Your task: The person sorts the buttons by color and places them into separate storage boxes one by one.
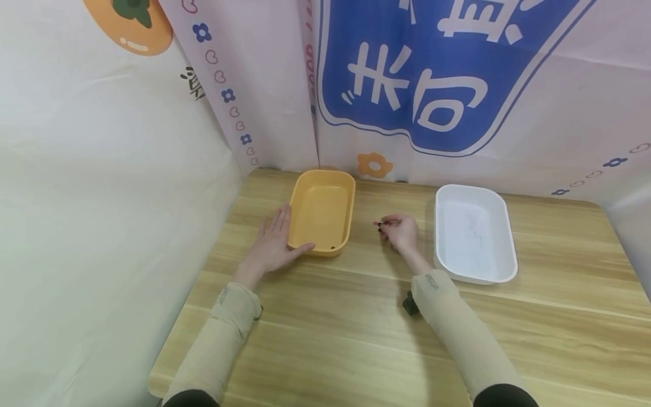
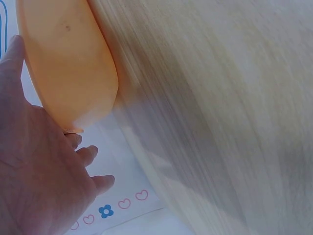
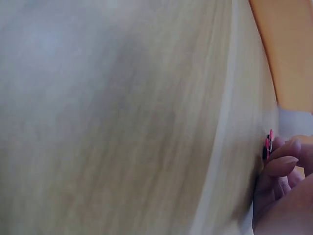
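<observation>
A yellow plastic tray (image 1: 325,209) stands at the back left of the wooden table. My left hand (image 1: 269,246) rests against its left side, fingers straight and thumb laid over the near rim. One tiny dark thing (image 1: 333,247) lies at the tray's near end. To the right of the tray, my right hand (image 1: 403,233) pinches a small red-and-black item (image 3: 267,147) between thumb and fingertips, low over the table. Its exact kind I cannot tell. In the left wrist view, my left fingers spread beside the tray's outer wall.
A deeper white tray (image 1: 475,226) stands at the right, beyond my right forearm. A small black object (image 1: 409,304) shows at my right cuff. Printed cloth (image 1: 274,85) hangs along the table's back edge, and plain white cloth (image 1: 102,226) on the left.
</observation>
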A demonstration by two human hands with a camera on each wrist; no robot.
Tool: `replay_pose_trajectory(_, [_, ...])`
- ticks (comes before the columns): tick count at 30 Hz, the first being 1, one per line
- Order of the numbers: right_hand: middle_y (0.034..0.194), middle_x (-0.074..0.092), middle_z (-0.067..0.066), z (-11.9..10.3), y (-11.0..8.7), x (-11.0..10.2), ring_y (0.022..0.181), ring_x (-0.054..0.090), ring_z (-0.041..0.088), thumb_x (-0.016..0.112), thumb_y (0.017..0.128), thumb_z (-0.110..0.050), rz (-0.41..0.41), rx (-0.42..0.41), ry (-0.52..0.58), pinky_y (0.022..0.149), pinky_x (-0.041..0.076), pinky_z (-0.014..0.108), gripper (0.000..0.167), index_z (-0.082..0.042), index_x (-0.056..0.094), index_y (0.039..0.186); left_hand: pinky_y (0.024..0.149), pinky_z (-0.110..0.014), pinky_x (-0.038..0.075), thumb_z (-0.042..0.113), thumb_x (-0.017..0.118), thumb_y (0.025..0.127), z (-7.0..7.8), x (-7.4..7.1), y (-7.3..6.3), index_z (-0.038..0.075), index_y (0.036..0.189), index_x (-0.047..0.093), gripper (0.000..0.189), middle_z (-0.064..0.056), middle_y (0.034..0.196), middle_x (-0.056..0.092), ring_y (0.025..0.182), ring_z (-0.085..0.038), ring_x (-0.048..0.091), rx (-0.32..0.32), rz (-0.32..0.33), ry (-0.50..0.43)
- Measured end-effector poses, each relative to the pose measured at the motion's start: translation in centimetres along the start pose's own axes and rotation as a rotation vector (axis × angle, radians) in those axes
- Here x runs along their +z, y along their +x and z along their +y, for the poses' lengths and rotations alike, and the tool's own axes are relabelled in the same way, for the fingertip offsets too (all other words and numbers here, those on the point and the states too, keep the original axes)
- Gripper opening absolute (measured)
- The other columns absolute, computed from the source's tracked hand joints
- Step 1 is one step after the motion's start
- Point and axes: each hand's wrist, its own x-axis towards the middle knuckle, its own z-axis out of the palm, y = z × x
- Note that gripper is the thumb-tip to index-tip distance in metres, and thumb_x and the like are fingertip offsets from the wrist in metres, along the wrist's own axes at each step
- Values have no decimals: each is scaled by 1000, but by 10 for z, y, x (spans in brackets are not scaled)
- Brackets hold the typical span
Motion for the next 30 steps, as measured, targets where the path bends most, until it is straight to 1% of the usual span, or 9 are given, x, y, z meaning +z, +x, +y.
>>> replay_pose_trajectory(3, [81, 80, 11, 0, 1, 1, 49, 59, 7, 74, 101, -1, 0, -2, -35, 40, 45, 18, 21, 5, 79, 120, 141, -68, 2, 89, 42, 99, 0, 0, 0, 3, 175, -12, 126, -21, 186, -3, 174, -41, 3, 2, 2, -3])
replay_pose_trajectory(5, [84, 81, 12, 0, 1, 2, 50, 60, 8, 75, 101, -1, -3, -5, -44, 41, 47, 18, 19, 4, 79, 118, 141, -69, 2, 89, 41, 100, 1, -1, 0, 3, 174, -12, 126, -20, 186, -4, 174, -41, 3, 2, 1, -5])
replay_pose_trajectory(11, [74, 75, 4, -1, 2, 2, 50, 61, 8, 75, 100, -2, -17, 13, -70, 43, 49, 18, 15, 5, 78, 113, 140, -69, 2, 88, 42, 100, 1, -3, -2, 3, 174, -13, 126, -19, 186, -7, 174, -42, 2, -2, -8, -20])
replay_pose_trajectory(16, [74, 75, 3, -1, 1, 1, 48, 62, 6, 74, 102, -4, -42, 46, -81, 44, 52, 19, 16, 7, 75, 113, 140, -69, 1, 89, 41, 100, 0, -2, -1, 2, 174, -12, 126, -18, 186, -9, 174, -42, 1, -4, -14, -15])
replay_pose_trajectory(20, [76, 74, 3, 2, 0, 0, 47, 61, 6, 73, 103, -6, -43, 42, -38, 44, 53, 19, 19, 8, 69, 116, 140, -69, 1, 89, 42, 100, 1, -2, 0, 2, 175, -12, 126, -17, 186, -10, 174, -42, 1, -7, -15, -20])
replay_pose_trajectory(25, [78, 74, 0, 7, -1, -3, 47, 61, 6, 68, 106, -6, -50, -10, 56, 42, 52, 20, 20, 8, 63, 120, 140, -69, 0, 89, 42, 100, 1, -2, 0, 3, 174, -12, 126, -17, 186, -10, 174, -41, 0, -11, -20, -25])
replay_pose_trajectory(28, [77, 76, 0, 11, -1, -5, 47, 63, 6, 66, 106, -4, -64, -28, 102, 43, 53, 20, 20, 9, 64, 122, 141, -68, 0, 88, 43, 100, 2, -2, 0, 3, 175, -12, 126, -18, 186, -7, 174, -40, 0, -10, -14, -27])
replay_pose_trajectory(30, [80, 78, 3, 13, -1, -6, 48, 64, 6, 67, 106, -4, -75, -31, 114, 44, 54, 20, 21, 9, 65, 122, 141, -68, 0, 88, 44, 100, 2, -1, 0, 3, 175, -12, 126, -20, 186, -5, 174, -40, 0, -8, -12, -28])
